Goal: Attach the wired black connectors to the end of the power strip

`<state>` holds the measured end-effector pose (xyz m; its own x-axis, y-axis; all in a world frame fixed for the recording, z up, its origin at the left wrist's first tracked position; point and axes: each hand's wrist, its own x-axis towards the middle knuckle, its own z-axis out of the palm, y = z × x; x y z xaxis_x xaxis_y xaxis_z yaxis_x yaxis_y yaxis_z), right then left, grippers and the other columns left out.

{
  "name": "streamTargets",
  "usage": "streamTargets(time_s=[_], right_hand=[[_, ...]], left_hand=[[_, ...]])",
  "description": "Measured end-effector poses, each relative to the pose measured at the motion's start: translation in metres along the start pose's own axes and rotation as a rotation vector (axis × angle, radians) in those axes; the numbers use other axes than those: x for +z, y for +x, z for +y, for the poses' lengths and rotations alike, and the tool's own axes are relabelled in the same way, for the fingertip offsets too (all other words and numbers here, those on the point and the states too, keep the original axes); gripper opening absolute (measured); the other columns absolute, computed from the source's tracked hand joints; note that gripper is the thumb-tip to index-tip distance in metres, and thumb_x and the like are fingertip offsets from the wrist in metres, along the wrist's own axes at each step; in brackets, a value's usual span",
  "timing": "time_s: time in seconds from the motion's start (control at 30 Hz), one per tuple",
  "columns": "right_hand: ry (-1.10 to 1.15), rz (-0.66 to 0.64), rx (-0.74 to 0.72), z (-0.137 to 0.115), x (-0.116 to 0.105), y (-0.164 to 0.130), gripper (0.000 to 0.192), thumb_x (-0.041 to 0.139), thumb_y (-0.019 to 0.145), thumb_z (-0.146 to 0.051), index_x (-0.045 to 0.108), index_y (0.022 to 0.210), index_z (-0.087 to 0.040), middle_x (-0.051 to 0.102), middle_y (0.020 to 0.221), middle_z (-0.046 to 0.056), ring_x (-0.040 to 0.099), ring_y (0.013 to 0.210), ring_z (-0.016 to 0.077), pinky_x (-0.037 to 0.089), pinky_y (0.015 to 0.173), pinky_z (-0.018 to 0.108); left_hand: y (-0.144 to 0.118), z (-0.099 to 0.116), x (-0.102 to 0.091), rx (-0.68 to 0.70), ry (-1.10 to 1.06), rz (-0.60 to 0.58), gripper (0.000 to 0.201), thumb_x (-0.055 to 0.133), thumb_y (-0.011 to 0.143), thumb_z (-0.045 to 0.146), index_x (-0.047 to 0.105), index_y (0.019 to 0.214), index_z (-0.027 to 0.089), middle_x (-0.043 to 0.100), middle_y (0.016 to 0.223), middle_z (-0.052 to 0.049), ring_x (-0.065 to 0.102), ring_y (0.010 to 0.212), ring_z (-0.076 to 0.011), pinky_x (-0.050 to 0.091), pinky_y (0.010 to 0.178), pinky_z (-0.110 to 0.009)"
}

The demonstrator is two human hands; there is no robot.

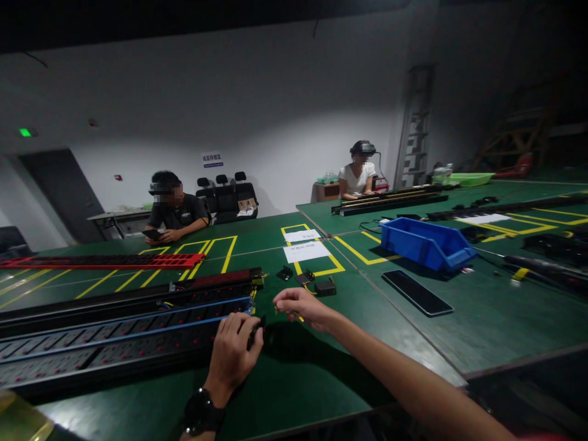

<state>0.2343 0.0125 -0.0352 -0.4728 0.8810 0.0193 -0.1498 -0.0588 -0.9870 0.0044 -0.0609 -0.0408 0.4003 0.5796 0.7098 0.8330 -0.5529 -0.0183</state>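
My left hand (235, 349), with a dark watch on its wrist, is closed round a small black part (263, 322) at the end of a long black rail assembly (138, 334) with blue strips and red dots. Most of that part is hidden by my fingers. Just to the right, my right hand (303, 306) pinches something small and yellowish, too small to name. A short yellow piece (300, 318) shows under its palm. Beyond my right hand lie a small black box (325, 286) and a little black bracket-like piece (285, 273).
A blue bin (425, 245) and a dark phone (417, 293) lie to the right on the green table (340, 367). White paper sheets (306, 252) and a red rail (101, 261) are farther back. Two people (181, 211) (357, 174) sit across the table.
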Motion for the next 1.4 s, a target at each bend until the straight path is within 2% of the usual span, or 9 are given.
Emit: streamTargets(time_s=[0.13,0.27,0.4,0.63,0.87,1.07,1.13,1.27,1.4], right_hand=[[0.000,-0.175,0.065,0.011,0.017,-0.004,0.043,0.091,0.065,-0.044,0.075,0.091,-0.015,0.069,0.078,-0.001,0.052,0.060,0.0074,0.040,0.057,0.022],[0.019,-0.245,0.110,0.014,0.015,-0.005,0.044,0.093,0.063,-0.043,0.076,0.092,-0.015,0.069,0.078,-0.001,0.055,0.064,0.0084,0.039,0.058,0.021],[0.056,-0.250,0.117,0.017,0.010,-0.002,0.048,0.096,0.061,-0.042,0.076,0.094,-0.014,0.070,0.082,0.000,0.056,0.064,0.0079,0.038,0.055,0.020],[0.170,-0.233,0.184,0.023,0.007,0.001,0.050,0.099,0.057,-0.041,0.076,0.093,-0.014,0.069,0.077,-0.001,0.056,0.059,0.0050,0.041,0.056,0.018],[0.206,-0.281,0.181,0.022,0.007,0.001,0.050,0.099,0.059,-0.036,0.076,0.098,-0.014,0.071,0.082,-0.001,0.059,0.063,0.0051,0.047,0.063,0.019],[0.197,-0.280,0.186,0.021,0.007,0.000,0.048,0.099,0.060,-0.036,0.076,0.097,-0.013,0.071,0.081,-0.001,0.060,0.062,0.0052,0.048,0.063,0.019],[0.195,-0.279,0.186,0.021,0.007,0.000,0.047,0.098,0.061,-0.036,0.076,0.097,-0.014,0.070,0.078,-0.002,0.059,0.062,0.0056,0.048,0.064,0.020],[0.217,-0.240,0.185,0.024,0.007,0.002,0.044,0.096,0.063,-0.036,0.075,0.094,-0.014,0.068,0.073,-0.002,0.058,0.061,0.0061,0.047,0.064,0.020],[0.262,-0.131,0.182,0.029,0.008,0.006,0.037,0.094,0.065,-0.034,0.073,0.088,-0.014,0.068,0.072,-0.002,0.054,0.055,0.0045,0.043,0.057,0.018]], left_hand=[[0.000,0.009,0.001,0.120,-0.034,-0.028,0.017,0.052,0.100,0.020,0.069,0.100,0.022,0.069,0.097,-0.007,0.061,0.090,-0.0216,0.049,0.083,-0.037],[0.001,0.012,0.001,0.148,-0.040,-0.043,0.018,0.051,0.101,0.018,0.069,0.098,0.020,0.069,0.097,-0.008,0.061,0.089,-0.0208,0.050,0.082,-0.037],[0.002,0.013,0.000,0.218,-0.068,-0.032,0.021,0.051,0.101,0.016,0.069,0.110,0.021,0.070,0.099,-0.007,0.061,0.088,-0.0197,0.049,0.078,-0.035],[0.003,0.014,0.001,0.198,-0.156,0.000,0.016,0.053,0.100,0.013,0.067,0.097,0.019,0.071,0.094,-0.005,0.062,0.085,-0.0182,0.048,0.078,-0.034],[0.003,0.012,0.002,0.190,-0.172,0.000,0.015,0.054,0.100,0.013,0.067,0.103,0.019,0.072,0.099,-0.006,0.063,0.091,-0.0191,0.048,0.080,-0.034],[0.002,0.012,0.004,0.183,-0.145,-0.025,0.015,0.053,0.099,0.013,0.067,0.097,0.019,0.070,0.094,-0.005,0.062,0.086,-0.0187,0.048,0.077,-0.034],[0.003,0.012,0.003,0.188,-0.128,-0.020,0.017,0.053,0.099,0.013,0.069,0.102,0.019,0.070,0.094,-0.006,0.062,0.086,-0.0188,0.049,0.077,-0.034],[0.004,0.011,0.002,0.211,-0.085,-0.019,0.024,0.053,0.100,0.014,0.071,0.116,0.020,0.071,0.096,-0.007,0.063,0.086,-0.0189,0.050,0.077,-0.034],[0.002,0.010,0.004,0.182,-0.094,-0.003,0.022,0.054,0.100,0.016,0.073,0.111,0.019,0.070,0.093,-0.006,0.064,0.085,-0.0185,0.052,0.075,-0.033]])
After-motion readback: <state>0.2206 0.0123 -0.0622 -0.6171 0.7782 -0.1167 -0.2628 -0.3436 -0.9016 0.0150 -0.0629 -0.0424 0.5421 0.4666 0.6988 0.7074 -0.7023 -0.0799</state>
